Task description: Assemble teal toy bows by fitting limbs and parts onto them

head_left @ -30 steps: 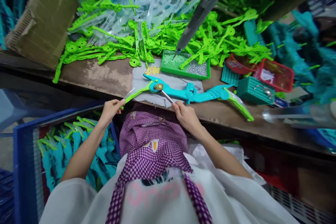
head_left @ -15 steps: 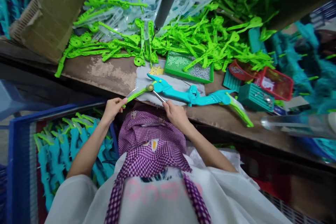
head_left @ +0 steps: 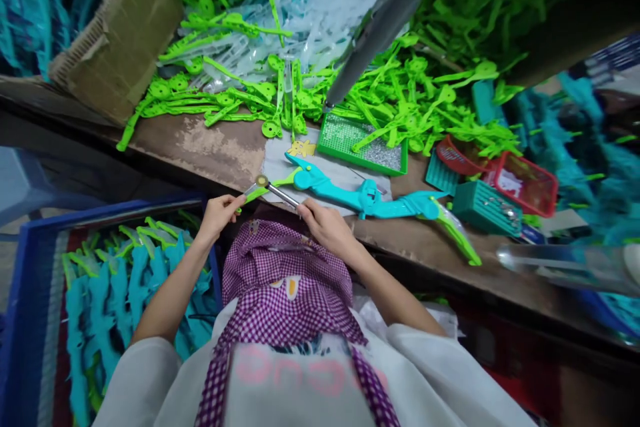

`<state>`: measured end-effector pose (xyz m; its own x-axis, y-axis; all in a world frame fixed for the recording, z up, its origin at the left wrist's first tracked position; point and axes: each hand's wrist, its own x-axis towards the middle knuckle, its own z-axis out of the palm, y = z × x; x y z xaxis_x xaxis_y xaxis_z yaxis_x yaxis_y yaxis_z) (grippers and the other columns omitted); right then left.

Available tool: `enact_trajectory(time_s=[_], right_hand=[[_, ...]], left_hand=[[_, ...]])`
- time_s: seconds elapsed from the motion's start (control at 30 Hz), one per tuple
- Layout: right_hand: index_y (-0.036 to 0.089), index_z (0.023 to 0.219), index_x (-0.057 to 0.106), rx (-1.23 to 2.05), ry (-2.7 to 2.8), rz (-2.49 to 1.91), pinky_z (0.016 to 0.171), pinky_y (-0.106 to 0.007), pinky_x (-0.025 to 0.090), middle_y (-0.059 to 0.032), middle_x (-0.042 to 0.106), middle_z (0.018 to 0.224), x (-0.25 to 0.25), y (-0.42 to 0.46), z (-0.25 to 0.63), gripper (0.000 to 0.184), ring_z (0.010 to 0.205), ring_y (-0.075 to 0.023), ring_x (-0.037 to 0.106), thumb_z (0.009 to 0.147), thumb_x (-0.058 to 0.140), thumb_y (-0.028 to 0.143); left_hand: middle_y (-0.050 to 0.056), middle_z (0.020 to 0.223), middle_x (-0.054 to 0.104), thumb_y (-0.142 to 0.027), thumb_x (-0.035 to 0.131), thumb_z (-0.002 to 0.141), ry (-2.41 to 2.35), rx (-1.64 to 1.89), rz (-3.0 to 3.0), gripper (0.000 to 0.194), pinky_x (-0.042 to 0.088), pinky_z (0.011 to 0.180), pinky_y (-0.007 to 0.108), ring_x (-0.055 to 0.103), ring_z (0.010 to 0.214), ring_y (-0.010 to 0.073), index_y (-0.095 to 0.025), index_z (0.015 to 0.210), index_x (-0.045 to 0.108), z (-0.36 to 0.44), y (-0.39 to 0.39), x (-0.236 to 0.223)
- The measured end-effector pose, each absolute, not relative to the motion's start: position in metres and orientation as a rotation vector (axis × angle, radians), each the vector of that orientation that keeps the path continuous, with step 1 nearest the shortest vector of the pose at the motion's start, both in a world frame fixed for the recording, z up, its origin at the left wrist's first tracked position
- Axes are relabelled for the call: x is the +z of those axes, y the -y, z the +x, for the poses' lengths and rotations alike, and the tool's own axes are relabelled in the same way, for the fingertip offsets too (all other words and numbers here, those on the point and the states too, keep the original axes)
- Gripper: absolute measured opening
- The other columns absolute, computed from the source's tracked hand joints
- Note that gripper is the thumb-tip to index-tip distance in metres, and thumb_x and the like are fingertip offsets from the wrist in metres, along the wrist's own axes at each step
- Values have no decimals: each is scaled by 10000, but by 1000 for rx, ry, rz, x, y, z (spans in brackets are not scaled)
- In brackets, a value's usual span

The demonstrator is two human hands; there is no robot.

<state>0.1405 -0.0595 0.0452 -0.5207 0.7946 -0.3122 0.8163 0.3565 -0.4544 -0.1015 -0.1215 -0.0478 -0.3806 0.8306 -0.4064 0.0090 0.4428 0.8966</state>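
On the bench edge lies a turquoise plastic toy bow (head_left: pixel 335 192) with lime-green limbs at both ends. My left hand (head_left: pixel 220 215) pinches the tip of its left green limb (head_left: pixel 256 194). In my right hand (head_left: pixel 325 225), fingers closed, is the metal handle of a small hammer (head_left: pixel 283 195). The hammer's round brass-coloured head is over the left green limb; whether it touches the limb I cannot tell. A light cloth (head_left: pixel 280 159) with a yellow print lies under the bow.
Behind stands a green basket (head_left: pixel 363 165) of small metal parts, with heaped green limbs (head_left: pixel 395 90) around it. A dark grey powered screwdriver (head_left: pixel 370 43) hangs over them. Small red (head_left: pixel 543 199) and teal baskets (head_left: pixel 473 207) are at right. Lower left, a blue crate (head_left: pixel 30 280) holds several bows.
The hammer head has moved left, from the bow's left joint to over the green limb. My right hand shifted slightly left with it. The hanging screwdriver has swung right.
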Motion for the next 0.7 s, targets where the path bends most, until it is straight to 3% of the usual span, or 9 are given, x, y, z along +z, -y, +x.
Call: enact_trajectory(time_s=[0.17, 0.27, 0.33, 0.53, 0.63, 0.7], right_hand=[[225, 1209, 491, -1107, -2934, 1628, 727, -308, 449, -58, 677, 951, 63, 30, 111, 300, 822, -191, 630, 1006, 322, 367], [217, 1283, 443, -1051, -3054, 1537, 760, -336, 482, -85, 666, 1027, 54, -4, 103, 318, 844, -197, 617, 994, 353, 313], [218, 1346, 395, -920, -3089, 1486, 806, -371, 497, -93, 657, 1043, 47, -39, 104, 362, 873, -213, 616, 994, 350, 291], [174, 1439, 334, -348, -3271, 1588, 1056, -601, 365, -186, 496, 1313, 68, -148, 88, 481, 1258, -332, 503, 1020, 277, 402], [231, 1467, 322, -341, -3474, 1329, 1110, -582, 329, -130, 455, 1400, 97, -130, 94, 528, 1373, -306, 416, 1013, 275, 498], [240, 1438, 384, -451, -3493, 1196, 1077, -543, 394, -98, 522, 1363, 106, -89, 116, 505, 1319, -283, 488, 1019, 258, 492]], left_hand=[[-12, 655, 631, -553, 734, 647, -1716, 1208, 758, 499, 451, 509, 209, 581, 520, 105, -151, 926, 637, -92, 129, -48], [44, 896, 704, -447, 756, 672, -1779, 1346, 930, 526, 537, 709, 253, 676, 762, 144, -168, 1095, 614, -83, 139, -41], [60, 975, 716, -418, 711, 744, -1880, 1357, 1069, 437, 536, 764, 262, 678, 805, 147, -172, 1099, 647, -79, 145, -32], [-16, 631, 638, -391, 666, 767, -2303, 1367, 1197, 265, 436, 521, 215, 536, 507, 100, -160, 885, 722, -78, 139, 16], [-39, 551, 571, -374, 652, 754, -2419, 1489, 1125, 228, 402, 471, 206, 508, 456, 91, -157, 797, 704, -79, 124, 41], [-43, 538, 563, -370, 649, 745, -2409, 1536, 1098, 222, 387, 440, 203, 499, 436, 88, -153, 766, 692, -80, 115, 54]])
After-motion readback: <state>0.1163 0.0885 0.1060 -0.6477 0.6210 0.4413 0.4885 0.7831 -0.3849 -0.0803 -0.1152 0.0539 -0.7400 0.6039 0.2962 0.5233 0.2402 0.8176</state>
